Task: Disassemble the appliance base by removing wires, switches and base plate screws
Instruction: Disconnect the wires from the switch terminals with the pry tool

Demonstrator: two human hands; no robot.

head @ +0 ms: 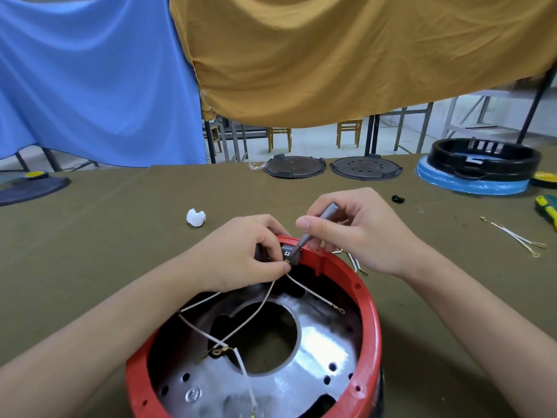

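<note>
Several freed wires (514, 235) are lying aside; a switch (290, 254) is being pinched by the left hand (241, 254) and unscrewed with a screwdriver (316, 226) gripped in the right hand (355, 230); more wiring remains.

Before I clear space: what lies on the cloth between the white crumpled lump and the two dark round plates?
Nothing: in the head view, bare olive cloth runs from the white lump to the plates.

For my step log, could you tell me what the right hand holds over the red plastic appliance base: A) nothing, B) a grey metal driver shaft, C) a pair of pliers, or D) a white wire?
B: the right hand grips a grey metal driver shaft, its tip down at the small switch block on the red plastic appliance base.
</note>
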